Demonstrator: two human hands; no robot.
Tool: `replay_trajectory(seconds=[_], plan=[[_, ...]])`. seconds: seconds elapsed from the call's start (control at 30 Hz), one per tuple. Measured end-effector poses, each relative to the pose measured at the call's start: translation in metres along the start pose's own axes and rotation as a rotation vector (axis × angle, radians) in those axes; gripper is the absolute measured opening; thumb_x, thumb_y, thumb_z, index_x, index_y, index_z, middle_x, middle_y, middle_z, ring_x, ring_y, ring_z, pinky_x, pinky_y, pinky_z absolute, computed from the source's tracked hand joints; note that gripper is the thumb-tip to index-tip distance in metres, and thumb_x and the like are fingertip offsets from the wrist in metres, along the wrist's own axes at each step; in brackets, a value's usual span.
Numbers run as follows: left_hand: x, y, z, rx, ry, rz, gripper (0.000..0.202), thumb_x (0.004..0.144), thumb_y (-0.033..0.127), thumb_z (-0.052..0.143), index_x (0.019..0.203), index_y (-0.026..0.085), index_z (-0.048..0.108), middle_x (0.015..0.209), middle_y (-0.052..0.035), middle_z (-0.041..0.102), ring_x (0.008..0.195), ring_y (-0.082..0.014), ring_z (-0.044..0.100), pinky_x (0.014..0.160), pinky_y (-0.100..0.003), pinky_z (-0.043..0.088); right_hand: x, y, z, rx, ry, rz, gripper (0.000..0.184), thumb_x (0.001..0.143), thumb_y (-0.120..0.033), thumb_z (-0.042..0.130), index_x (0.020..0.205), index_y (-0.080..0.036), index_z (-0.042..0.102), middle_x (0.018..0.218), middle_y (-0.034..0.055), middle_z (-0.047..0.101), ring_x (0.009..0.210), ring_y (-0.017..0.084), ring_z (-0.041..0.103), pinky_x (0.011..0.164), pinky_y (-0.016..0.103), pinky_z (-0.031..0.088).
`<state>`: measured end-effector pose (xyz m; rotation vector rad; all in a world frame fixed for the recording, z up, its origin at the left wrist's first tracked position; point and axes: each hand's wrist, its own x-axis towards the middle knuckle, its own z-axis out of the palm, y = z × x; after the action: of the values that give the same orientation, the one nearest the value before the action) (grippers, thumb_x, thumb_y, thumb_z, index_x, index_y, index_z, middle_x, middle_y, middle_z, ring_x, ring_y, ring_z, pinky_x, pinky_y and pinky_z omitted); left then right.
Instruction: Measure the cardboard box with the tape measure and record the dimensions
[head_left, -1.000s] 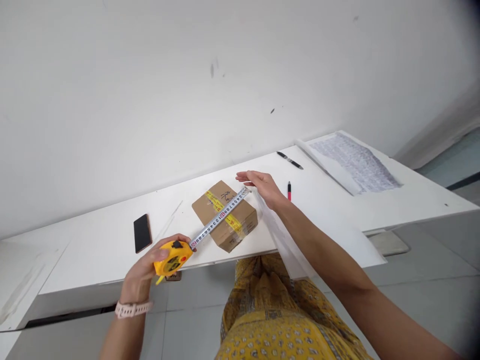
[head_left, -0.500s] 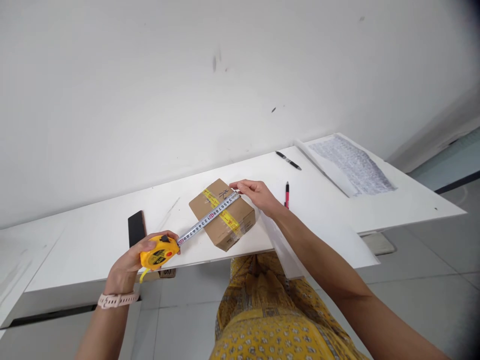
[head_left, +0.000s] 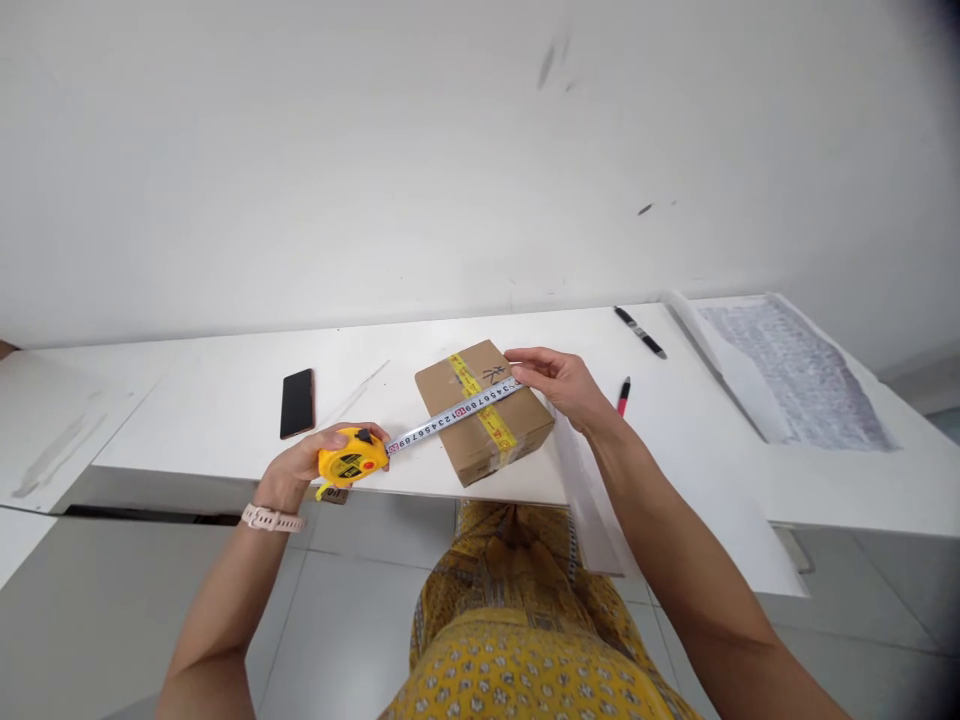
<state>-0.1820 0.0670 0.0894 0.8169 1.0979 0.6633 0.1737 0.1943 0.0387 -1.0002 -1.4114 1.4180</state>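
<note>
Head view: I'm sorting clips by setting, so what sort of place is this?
Probably an office or parcel-handling workspace: a white desk against a bare wall, a taped cardboard box with a tape measure stretched across it, a pen and a printed sheet.

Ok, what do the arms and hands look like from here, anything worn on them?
Both forearms are bare, with no sleeves in view and no gloves on the left hand or the right hand. The left wrist carries a pale pink watch band. No rings or markings can be made out. Below the arms shows a yellow patterned garment.
</note>
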Motion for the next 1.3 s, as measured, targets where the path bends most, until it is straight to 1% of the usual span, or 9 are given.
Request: replay_trajectory(seconds=[0.27,0.43,0.57,0.63,0.77,0.83,0.97,1.13,1.3], plan=[[0.001,-0.001,0.001,-0.033,-0.001,-0.05,0.062,0.052,0.032,0.072,0.111,0.014,0.069,0.098,-0.0212,0.072,0.074,-0.0339,0.068,0.039,-0.031,0.049,0.001,0.002,-0.001,-0.02,-0.006,0.006,0.042,0.072,-0.047,0.077,0.106,-0.021,0.075,0.099,0.0089,0.076,0.097,0.028,0.069,0.093,0.048,0.052],[-0.005,-0.008,0.002,-0.001,-0.004,0.055,0.061,0.052,0.04,0.075,0.106,0.012,0.07,0.098,-0.0219,0.071,0.073,-0.0321,0.068,0.04,-0.03,0.05,-0.007,0.007,-0.004,-0.02,0.009,-0.042,0.05,0.081,-0.057,0.069,0.118,-0.025,0.07,0.119,0.01,0.072,0.111,0.028,0.066,0.099,0.047,0.051],[-0.011,-0.047,0.018,-0.159,0.011,0.24,0.067,0.053,0.05,0.077,0.107,0.012,0.068,0.114,-0.0215,0.067,0.06,-0.0205,0.066,0.042,-0.027,0.053,-0.039,0.028,-0.014,0.054,0.006,-0.061,0.059,0.094,-0.067,0.043,0.141,-0.033,0.054,0.139,0.0089,0.061,0.128,0.027,0.057,0.103,0.046,0.049],[-0.007,-0.073,0.034,-0.278,0.093,0.377,0.065,0.056,0.05,0.077,0.11,0.015,0.066,0.125,-0.0195,0.063,0.059,-0.0172,0.067,0.046,-0.027,0.056,-0.058,0.039,-0.017,0.016,-0.024,-0.093,0.06,0.094,-0.066,0.044,0.145,-0.036,0.049,0.148,0.0069,0.053,0.135,0.027,0.051,0.107,0.046,0.047],[0.01,-0.106,0.069,-0.404,0.169,0.461,0.063,0.062,0.05,0.074,0.112,0.013,0.064,0.1,-0.012,0.067,0.056,-0.0194,0.068,0.043,-0.026,0.055,-0.079,0.039,-0.01,-0.146,-0.085,-0.179,0.058,0.091,-0.058,0.058,0.145,-0.039,0.05,0.141,0.007,0.054,0.124,0.026,0.055,0.101,0.043,0.051],[0.016,-0.105,0.078,-0.416,0.159,0.473,0.064,0.064,0.05,0.073,0.115,0.012,0.063,0.088,-0.0087,0.066,0.055,-0.0209,0.068,0.041,-0.026,0.054,-0.082,0.028,-0.005,-0.222,-0.063,-0.231,0.053,0.091,-0.055,0.059,0.142,-0.04,0.053,0.127,0.0073,0.056,0.107,0.022,0.06,0.092,0.041,0.055],[0.016,-0.077,0.081,-0.371,0.102,0.537,0.065,0.066,0.051,0.069,0.116,0.011,0.063,0.092,-0.011,0.066,0.054,-0.0193,0.066,0.036,-0.024,0.049,-0.075,-0.001,0.006,-0.373,0.051,-0.315,0.04,0.093,-0.052,0.056,0.128,-0.035,0.064,0.106,0.0077,0.054,0.087,0.02,0.058,0.076,0.038,0.056],[0.006,-0.044,0.101,-0.243,0.168,0.686,0.061,0.068,0.055,0.07,0.114,0.015,0.064,0.113,-0.0144,0.064,0.055,-0.0155,0.063,0.039,-0.024,0.05,-0.047,-0.024,0.015,-0.445,0.232,-0.447,0.028,0.094,-0.048,0.055,0.101,-0.026,0.07,0.122,0.0112,0.057,0.119,0.028,0.054,0.1,0.047,0.046],[0.003,-0.066,0.143,-0.199,0.21,0.725,0.07,0.062,0.059,0.079,0.12,0.024,0.061,0.118,-0.0091,0.06,0.062,-0.0162,0.064,0.05,-0.028,0.057,-0.018,-0.031,0.019,-0.284,0.14,-0.36,0.029,0.098,-0.045,0.047,0.105,-0.023,0.066,0.112,0.0069,0.07,0.106,0.024,0.063,0.094,0.043,0.047]])
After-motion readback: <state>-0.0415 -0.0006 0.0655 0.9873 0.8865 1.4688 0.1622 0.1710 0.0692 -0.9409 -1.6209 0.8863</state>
